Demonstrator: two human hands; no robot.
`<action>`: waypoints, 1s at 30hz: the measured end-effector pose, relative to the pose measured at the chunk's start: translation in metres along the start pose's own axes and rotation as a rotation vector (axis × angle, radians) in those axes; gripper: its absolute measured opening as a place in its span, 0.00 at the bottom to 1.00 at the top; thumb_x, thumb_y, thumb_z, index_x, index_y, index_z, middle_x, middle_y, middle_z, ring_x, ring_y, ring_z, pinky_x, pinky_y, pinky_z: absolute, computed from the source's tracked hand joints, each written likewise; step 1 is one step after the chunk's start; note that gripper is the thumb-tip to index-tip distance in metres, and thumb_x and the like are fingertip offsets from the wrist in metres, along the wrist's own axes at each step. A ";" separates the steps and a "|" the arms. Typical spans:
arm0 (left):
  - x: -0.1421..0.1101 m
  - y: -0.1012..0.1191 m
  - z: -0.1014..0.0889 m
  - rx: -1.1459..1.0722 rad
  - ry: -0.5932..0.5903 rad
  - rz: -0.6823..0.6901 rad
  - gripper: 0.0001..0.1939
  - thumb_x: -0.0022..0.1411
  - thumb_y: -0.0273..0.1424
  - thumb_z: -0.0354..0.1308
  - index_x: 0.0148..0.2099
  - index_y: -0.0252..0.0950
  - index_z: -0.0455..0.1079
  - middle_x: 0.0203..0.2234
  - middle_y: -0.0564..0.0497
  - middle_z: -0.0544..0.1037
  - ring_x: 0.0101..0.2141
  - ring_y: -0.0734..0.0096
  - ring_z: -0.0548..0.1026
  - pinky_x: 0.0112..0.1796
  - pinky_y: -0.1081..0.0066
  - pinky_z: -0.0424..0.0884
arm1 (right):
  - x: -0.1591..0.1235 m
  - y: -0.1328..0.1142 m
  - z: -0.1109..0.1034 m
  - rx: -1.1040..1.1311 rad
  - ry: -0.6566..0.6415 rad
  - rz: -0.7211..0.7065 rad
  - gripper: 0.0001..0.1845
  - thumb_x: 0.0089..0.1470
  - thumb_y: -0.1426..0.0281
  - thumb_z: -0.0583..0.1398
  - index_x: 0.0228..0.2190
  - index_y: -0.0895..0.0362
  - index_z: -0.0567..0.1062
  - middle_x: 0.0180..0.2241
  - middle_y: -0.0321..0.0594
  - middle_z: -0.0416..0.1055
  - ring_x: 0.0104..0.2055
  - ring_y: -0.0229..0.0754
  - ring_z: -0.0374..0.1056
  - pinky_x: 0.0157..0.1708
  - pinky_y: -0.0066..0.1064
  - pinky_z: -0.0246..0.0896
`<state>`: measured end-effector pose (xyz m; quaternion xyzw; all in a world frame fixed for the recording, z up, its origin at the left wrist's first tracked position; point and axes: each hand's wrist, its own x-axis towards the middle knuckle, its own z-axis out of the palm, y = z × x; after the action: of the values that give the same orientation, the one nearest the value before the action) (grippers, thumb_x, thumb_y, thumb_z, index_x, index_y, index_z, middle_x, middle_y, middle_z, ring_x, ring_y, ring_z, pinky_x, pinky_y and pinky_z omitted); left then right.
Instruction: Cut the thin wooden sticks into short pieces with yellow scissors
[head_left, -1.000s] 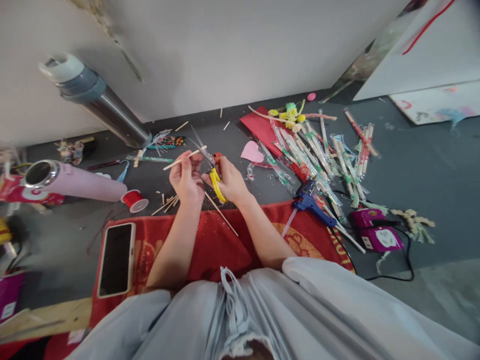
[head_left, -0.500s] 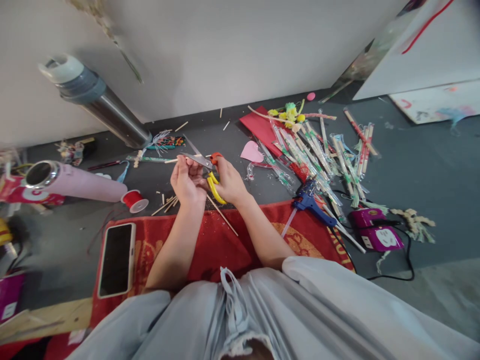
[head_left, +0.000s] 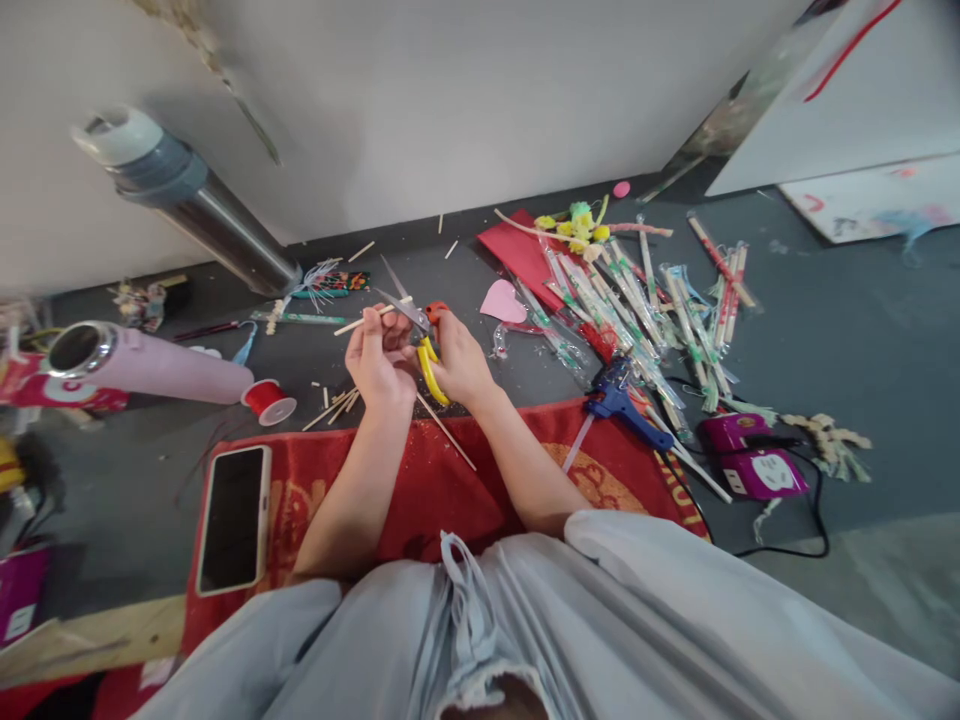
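My left hand (head_left: 381, 362) pinches a thin pale wooden stick (head_left: 351, 326) between thumb and fingers, its right end lying among the scissor blades. In my right hand (head_left: 463, 362) is a pair of scissors (head_left: 430, 368) with yellow and orange handles. The blades stand apart at the stick and point up and to the left. Below my hands, a longer thin stick (head_left: 448, 432) lies partly over the red towel (head_left: 420, 490). Several short cut stick pieces (head_left: 337, 405) are scattered left of my left wrist.
A steel thermos (head_left: 217, 215), a pink bottle (head_left: 157, 362), a red thread spool (head_left: 270, 402) and a phone (head_left: 234, 518) are at left. On the right are a pink paper heart (head_left: 503, 302), several wrapped sticks (head_left: 626, 310), a blue glue gun (head_left: 626, 412) and a purple power socket (head_left: 750, 458) with a black cable.
The scissor blades closed toward each other half a second ago and are spread again now. The stick in my left hand reaches less far left than one second ago.
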<state>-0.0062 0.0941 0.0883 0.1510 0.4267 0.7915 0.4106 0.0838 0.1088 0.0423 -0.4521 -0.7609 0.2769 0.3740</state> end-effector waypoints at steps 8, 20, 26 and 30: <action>0.003 -0.002 -0.002 0.033 0.014 -0.001 0.16 0.49 0.43 0.69 0.31 0.36 0.73 0.21 0.57 0.74 0.25 0.79 0.76 0.24 0.80 0.65 | -0.001 -0.007 -0.002 0.020 -0.031 0.075 0.28 0.56 0.42 0.48 0.38 0.55 0.62 0.38 0.46 0.71 0.41 0.47 0.69 0.41 0.39 0.65; 0.006 -0.002 -0.005 0.064 0.022 0.010 0.19 0.45 0.45 0.70 0.31 0.36 0.74 0.20 0.58 0.73 0.23 0.80 0.74 0.28 0.78 0.71 | 0.001 -0.013 -0.010 -0.013 -0.097 0.200 0.28 0.54 0.42 0.51 0.34 0.55 0.65 0.33 0.41 0.72 0.33 0.43 0.68 0.33 0.32 0.58; 0.014 -0.015 -0.015 0.139 -0.193 0.002 0.24 0.46 0.51 0.68 0.39 0.40 0.74 0.33 0.52 0.78 0.36 0.72 0.78 0.39 0.72 0.74 | 0.002 -0.017 -0.014 -0.027 -0.125 0.302 0.23 0.56 0.47 0.52 0.35 0.55 0.67 0.33 0.42 0.74 0.34 0.45 0.70 0.33 0.32 0.57; 0.014 -0.038 -0.029 0.406 -0.619 -0.074 0.44 0.40 0.56 0.68 0.56 0.41 0.66 0.55 0.42 0.70 0.56 0.55 0.70 0.55 0.58 0.67 | 0.004 -0.012 -0.015 -0.024 -0.095 0.366 0.22 0.59 0.49 0.50 0.34 0.55 0.68 0.32 0.42 0.74 0.33 0.46 0.70 0.33 0.32 0.58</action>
<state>-0.0115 0.1001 0.0389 0.4460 0.4357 0.5922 0.5104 0.0896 0.1083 0.0611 -0.5736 -0.6863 0.3523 0.2756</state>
